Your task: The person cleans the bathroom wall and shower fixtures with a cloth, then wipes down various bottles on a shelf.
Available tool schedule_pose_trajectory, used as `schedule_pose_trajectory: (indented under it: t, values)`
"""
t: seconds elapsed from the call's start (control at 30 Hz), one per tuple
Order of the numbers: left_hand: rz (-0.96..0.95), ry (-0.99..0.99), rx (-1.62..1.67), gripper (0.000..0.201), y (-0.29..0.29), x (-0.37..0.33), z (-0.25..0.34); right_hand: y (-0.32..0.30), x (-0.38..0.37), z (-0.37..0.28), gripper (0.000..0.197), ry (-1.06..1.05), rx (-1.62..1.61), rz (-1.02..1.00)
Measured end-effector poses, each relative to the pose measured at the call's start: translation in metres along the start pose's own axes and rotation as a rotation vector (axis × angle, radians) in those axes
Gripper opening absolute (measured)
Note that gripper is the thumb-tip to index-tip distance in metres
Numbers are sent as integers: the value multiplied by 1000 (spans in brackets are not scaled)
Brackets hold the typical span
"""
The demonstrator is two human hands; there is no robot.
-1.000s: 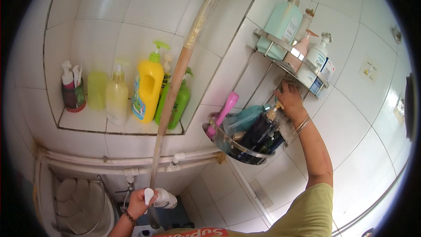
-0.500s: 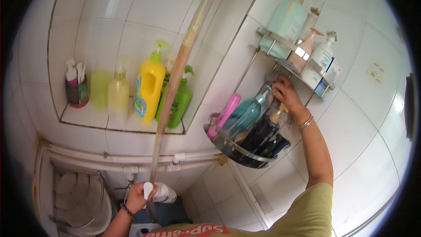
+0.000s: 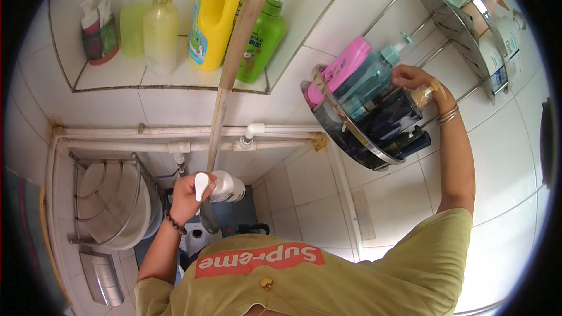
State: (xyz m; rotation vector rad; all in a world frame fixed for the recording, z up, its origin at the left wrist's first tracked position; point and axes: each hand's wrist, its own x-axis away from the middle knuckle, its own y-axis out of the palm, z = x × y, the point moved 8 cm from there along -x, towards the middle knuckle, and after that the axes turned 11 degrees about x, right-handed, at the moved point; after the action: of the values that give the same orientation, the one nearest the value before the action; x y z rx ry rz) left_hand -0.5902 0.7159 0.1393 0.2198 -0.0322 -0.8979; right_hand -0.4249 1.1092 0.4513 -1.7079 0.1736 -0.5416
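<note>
My left hand (image 3: 194, 194) is wrapped around a white pump bottle (image 3: 228, 187), held low at chest height with its white pump head sticking up by the thumb. My right hand (image 3: 414, 80) reaches into the lower metal corner shelf (image 3: 366, 131). Its fingers curl down behind a dark bottle (image 3: 391, 118) with an amber pump, close beside a teal pump bottle (image 3: 374, 79). The fingertips are hidden, so what they grip cannot be seen. A pink bottle (image 3: 345, 67) leans at the shelf's left end, and small dark bottles (image 3: 413, 142) stand at its right.
An upright wooden pole (image 3: 234, 64) crosses in front of a tiled niche holding a yellow jug (image 3: 215, 20), a green pump bottle (image 3: 263, 41) and a pale yellow pump bottle (image 3: 160, 32). The upper corner shelf (image 3: 462, 29) overhangs my right arm. White pipes (image 3: 117, 137) run below; basins (image 3: 108, 202) hang at left.
The view has tilted downward, so shelf and niche sit higher and more of my shirt shows. My right hand stays among the shelf bottles; my left still holds the white pump bottle.
</note>
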Motion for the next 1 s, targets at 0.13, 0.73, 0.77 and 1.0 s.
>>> schedule_pose_trajectory:
  t: [0.13, 0.73, 0.77, 1.0]
  values:
    - [-3, 19, 6, 12, 7, 0, 0, 24, -11, -15, 29, -21, 56, -23]
    - [0, -12, 40, 11, 19, -2, -9, 104, -66, 73, 27, -11, -57, -336]
    - [9, -10, 39, 11, 18, 0, -8, 90, -57, 35, 19, -95, -8, -299]
    - [11, -1, 49, 11, 14, 0, -7, 48, -20, -60, 36, -180, -183, -132]
